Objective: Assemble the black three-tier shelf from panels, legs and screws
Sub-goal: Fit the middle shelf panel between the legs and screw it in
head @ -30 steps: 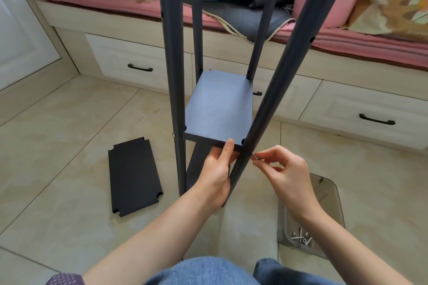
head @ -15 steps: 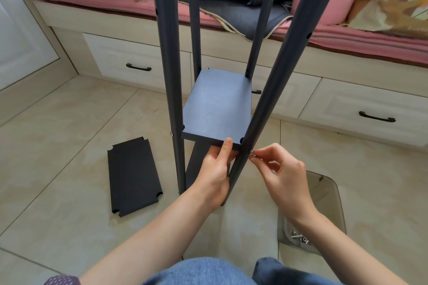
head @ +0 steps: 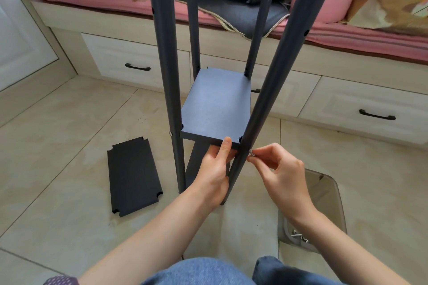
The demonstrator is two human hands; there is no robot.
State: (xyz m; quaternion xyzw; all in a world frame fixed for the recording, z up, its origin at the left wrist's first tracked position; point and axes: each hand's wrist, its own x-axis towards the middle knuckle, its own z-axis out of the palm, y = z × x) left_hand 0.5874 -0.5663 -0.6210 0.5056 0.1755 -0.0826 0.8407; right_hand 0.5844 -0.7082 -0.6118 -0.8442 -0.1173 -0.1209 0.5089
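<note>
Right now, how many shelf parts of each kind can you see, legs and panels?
Legs: 4 (near left, far left, far right, near right)
Panels: 3 (mounted, lower, loose on the floor)
Total: 7

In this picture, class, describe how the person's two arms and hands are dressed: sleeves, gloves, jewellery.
Both hands are bare: the left hand and right hand show no gloves, rings or watch. Both forearms are uncovered. Only by the left elbow does a sleeve edge show, dark purple with small pale dots. No sleeve is visible on the right arm.
</note>
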